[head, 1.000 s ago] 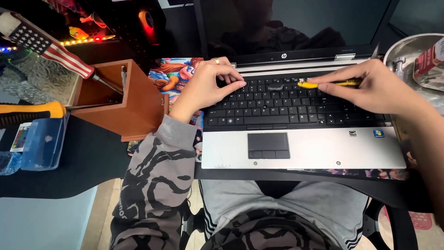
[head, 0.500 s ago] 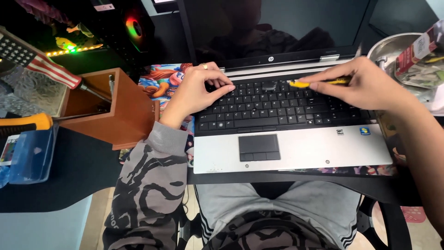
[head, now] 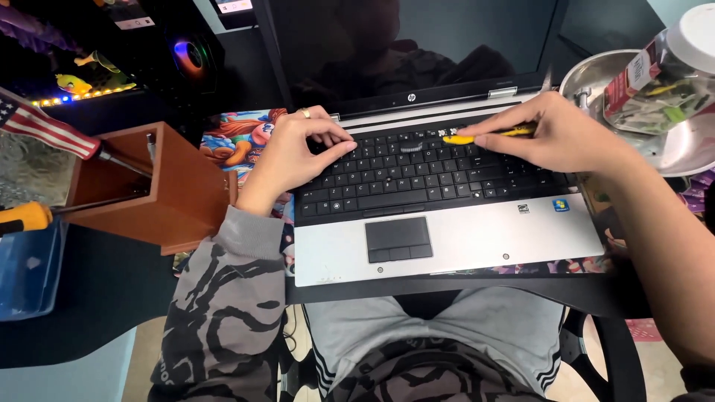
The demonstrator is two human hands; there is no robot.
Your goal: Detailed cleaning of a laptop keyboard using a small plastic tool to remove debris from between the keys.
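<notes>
Head view: right hand (head: 555, 138) gripping small yellow-handled tool (head: 484, 136) at open silver-and-black laptop's (head: 462, 238) top key row — left hand (head: 290, 156) released, bracing keyboard; most keys seated.

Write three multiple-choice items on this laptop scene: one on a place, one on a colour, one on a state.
1. Where does the left hand rest?
A. on the black laptop keyboard's left side
B. in the brown wooden box
C. on the grey touchpad

2. What colour is the slim tool in the right hand?
A. red
B. yellow
C. green

3. What state is the laptop screen in?
A. showing a picture
B. folded shut
C. dark, lid open

Answers: 1 A, fingers lie on the left keys. 2 B, its tip shows yellow over the top key row. 3 C, the upright screen shows only reflections.
</notes>
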